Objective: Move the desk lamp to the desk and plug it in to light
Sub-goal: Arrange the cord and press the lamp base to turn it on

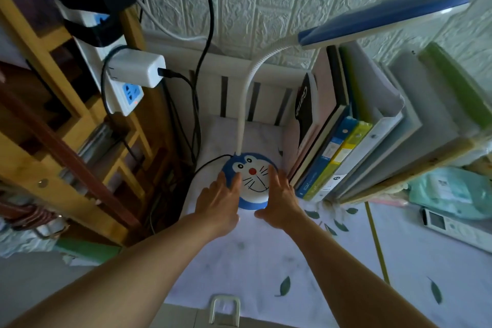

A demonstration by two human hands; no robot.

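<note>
The desk lamp has a round blue-and-white cartoon-cat base (253, 173), a white bendable neck (249, 82) and a long blue head (383, 21) at the upper right. It stands on a pale leaf-print cloth (266, 261). My left hand (219, 201) lies against the base's left side and my right hand (279, 198) against its right side, fingers spread. The lamp's black cord (210, 165) leaves the base to the left. The lamp is unlit. A white power strip (125, 98) with a free blue socket hangs at the left.
A white charger (138, 70) sits in the strip. Upright books and folders (343, 146) stand close on the lamp's right. A wooden frame (66, 120) lies to the left. A remote (458, 229) rests far right, and a white handle (225, 311) sits at the bottom edge.
</note>
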